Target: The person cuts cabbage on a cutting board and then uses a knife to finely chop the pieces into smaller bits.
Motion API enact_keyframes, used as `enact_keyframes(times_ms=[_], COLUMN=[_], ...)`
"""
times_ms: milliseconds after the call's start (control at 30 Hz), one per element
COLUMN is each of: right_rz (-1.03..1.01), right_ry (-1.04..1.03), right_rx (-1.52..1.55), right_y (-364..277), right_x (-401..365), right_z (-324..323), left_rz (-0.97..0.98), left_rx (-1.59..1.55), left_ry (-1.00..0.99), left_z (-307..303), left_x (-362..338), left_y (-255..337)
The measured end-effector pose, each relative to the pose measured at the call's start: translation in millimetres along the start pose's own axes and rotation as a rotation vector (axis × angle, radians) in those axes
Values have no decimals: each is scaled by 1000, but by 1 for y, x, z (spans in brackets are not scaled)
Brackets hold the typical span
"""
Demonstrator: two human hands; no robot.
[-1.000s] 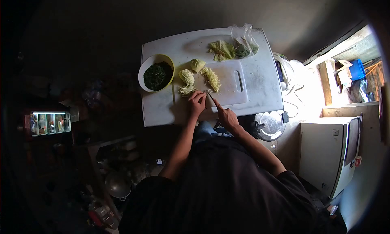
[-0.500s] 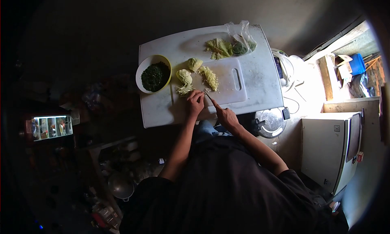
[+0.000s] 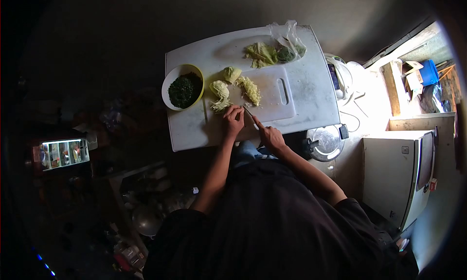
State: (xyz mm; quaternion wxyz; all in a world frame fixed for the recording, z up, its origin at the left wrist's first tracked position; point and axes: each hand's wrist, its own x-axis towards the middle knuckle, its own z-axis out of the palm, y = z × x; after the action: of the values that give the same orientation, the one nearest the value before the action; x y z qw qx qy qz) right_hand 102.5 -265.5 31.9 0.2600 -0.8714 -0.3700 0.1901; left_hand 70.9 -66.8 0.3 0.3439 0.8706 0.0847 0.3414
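My right hand point(image 3: 271, 138) is closed around the handle of a knife point(image 3: 249, 113), its blade angled up and left over the near edge of the white cutting board point(image 3: 275, 112). Just left of the blade, my left hand point(image 3: 234, 119) has its fingers bent together, pinching at the board; what lies under the fingertips is too small to name. Past the hands, a heap of finely chopped cabbage point(image 3: 250, 90) lies on the board. Beside it are a partly shredded cabbage piece point(image 3: 220, 90) and another cabbage chunk point(image 3: 232, 74).
A bowl of chopped dark greens point(image 3: 186, 90) stands at the table's left. Loose cabbage leaves point(image 3: 261, 54) and a clear plastic bag point(image 3: 290, 44) lie at the far side. A round metal lid point(image 3: 327, 145) sits beyond the table's right edge, and a white fridge point(image 3: 389, 168) stands farther right.
The view has shifted slightly. Both hands and the knife keep nearly the same place at the board's near edge; the chopped heap looks unchanged.
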Motion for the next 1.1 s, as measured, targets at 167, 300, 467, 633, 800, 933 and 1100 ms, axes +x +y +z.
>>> enact_keyframes(times_ms=[167, 300, 467, 633, 800, 933, 1100], right_rz=[30, 88, 18, 20, 24, 15, -11], right_ry=[-25, -66, -15, -31, -36, -11, 15], right_rx=[-13, -52, -9, -5, -21, -52, -45], right_y=[0, -9, -12, -13, -17, -18, -13], right_x=[7, 3, -4, -4, 2, 17, 12], right_z=[-1, -10, -6, -6, -1, 13, 12], left_rz=[-30, -38, -36, -10, -21, 22, -23], left_rx=[0, -15, 6, 12, 4, 18, -3], left_ry=[5, -6, 7, 14, 28, 31, 25], left_z=[-2, 0, 0, -1, 1, 3, 4], left_x=[2, 0, -1, 0, 0, -3, -3], left_y=[3, -2, -3, 0, -2, -8, -10])
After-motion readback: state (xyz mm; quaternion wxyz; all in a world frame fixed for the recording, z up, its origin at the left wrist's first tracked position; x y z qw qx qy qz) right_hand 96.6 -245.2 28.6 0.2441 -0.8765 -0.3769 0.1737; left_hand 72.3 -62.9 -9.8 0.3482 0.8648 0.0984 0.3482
